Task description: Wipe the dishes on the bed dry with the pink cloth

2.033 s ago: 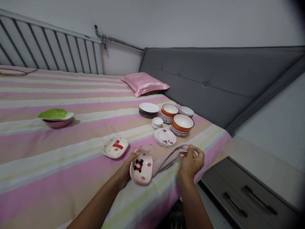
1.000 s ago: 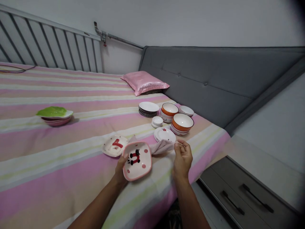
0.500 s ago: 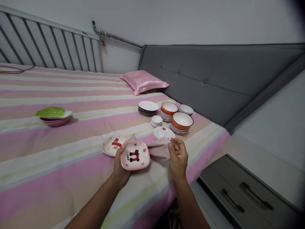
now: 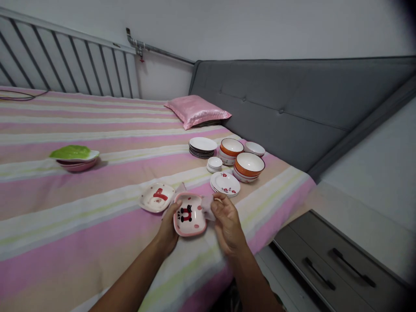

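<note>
My left hand (image 4: 168, 227) grips a small square pink-rimmed dish (image 4: 189, 216) with a black and red cat drawing, held just above the striped bedsheet (image 4: 97, 216). My right hand (image 4: 226, 223) is closed on a bunched pink cloth (image 4: 206, 203) pressed at the dish's right edge. A similar white dish with a red mark (image 4: 157, 197) lies just to the left on the sheet.
Behind stand a flowered plate stack (image 4: 225, 183), small saucers (image 4: 215, 164), a dark-edged plate stack (image 4: 203, 147) and orange bowls (image 4: 249, 167). Far left lies a green leaf-shaped dish (image 4: 74, 156). A pink pillow (image 4: 196, 111), grey headboard (image 4: 292, 108) and drawer unit (image 4: 328, 268) border the bed.
My right hand has gathered the cloth and brought it left up to the dish. My left hand lifted the dish off the sheet and tilted it.
</note>
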Demonstrator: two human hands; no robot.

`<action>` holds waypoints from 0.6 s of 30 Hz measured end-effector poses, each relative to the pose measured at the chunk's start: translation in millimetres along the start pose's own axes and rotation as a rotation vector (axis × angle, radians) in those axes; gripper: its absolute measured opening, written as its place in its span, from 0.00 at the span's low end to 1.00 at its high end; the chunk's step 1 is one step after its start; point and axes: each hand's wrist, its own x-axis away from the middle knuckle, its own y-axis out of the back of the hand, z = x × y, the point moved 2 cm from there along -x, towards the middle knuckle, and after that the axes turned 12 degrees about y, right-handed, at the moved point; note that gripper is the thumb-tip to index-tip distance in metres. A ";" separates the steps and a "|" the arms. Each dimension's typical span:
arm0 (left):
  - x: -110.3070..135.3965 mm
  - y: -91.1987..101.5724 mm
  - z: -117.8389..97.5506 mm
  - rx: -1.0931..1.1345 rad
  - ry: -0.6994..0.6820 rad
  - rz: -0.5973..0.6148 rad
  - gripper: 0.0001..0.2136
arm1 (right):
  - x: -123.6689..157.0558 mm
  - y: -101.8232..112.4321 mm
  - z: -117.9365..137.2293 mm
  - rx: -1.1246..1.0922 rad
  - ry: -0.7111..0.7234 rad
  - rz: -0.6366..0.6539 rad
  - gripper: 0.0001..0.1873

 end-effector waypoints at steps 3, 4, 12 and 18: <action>-1.3 0.5 -0.4 0.031 0.015 0.016 0.12 | 5.7 -7.6 -8.9 0.081 -0.056 0.128 0.12; -1.7 1.1 -0.5 0.036 0.019 0.017 0.12 | 7.8 -10.1 -11.6 0.128 -0.071 0.180 0.10; -2.5 2.8 -2.3 0.066 0.035 0.001 0.12 | 15.7 -16.5 -23.6 0.716 0.148 0.438 0.10; -2.5 -0.3 -2.3 0.142 0.009 0.086 0.11 | 13.4 -15.4 -22.7 1.083 0.336 0.476 0.08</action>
